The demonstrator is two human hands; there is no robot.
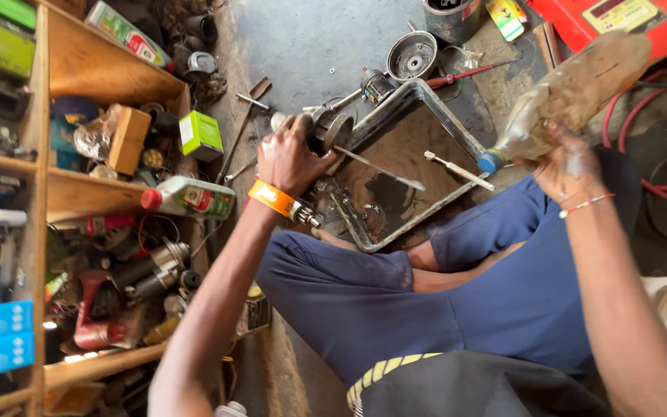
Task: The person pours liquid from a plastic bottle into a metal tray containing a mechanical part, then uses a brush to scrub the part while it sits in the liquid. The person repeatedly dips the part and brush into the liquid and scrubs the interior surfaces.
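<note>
Person sits cross-legged on a concrete floor, seen from above. Left hand (291, 158), centre of frame, is wrapped tight around a round metal motor part (326, 130) and holds it over the upper left corner of a metal tray (457, 127). Orange wristband (272, 198) sits on that wrist. Right hand (569, 166), right of centre, is clamped around the lower body of a plastic bottle (573, 93), which is tipped with its blue cap (491, 161) pointing down-left toward the tray. Bottle holds brownish liquid and its upper end reaches the upper right of frame.

Tray is dark and oily inside; a thin metal rod (457, 170) and a flat strip (384, 167) lie across it.

Handling, as judged: the motor part looks heavy, rigid and greasy, so likely slippery; best held around its round body with the full palm, as now. The bottle looks light and soft-walled, dents if squeezed, oily outside; hold it mid-body, not at the cap.

Wooden shelf (94, 66) on the left is packed with cans and boxes; an oil jug (194, 197) with a red cap lies at its edge. Small green box (201, 133) upper left. Red case (619, 19) top right, red hose (661, 185) at right edge. A round metal cover (412, 55) lies top centre.
</note>
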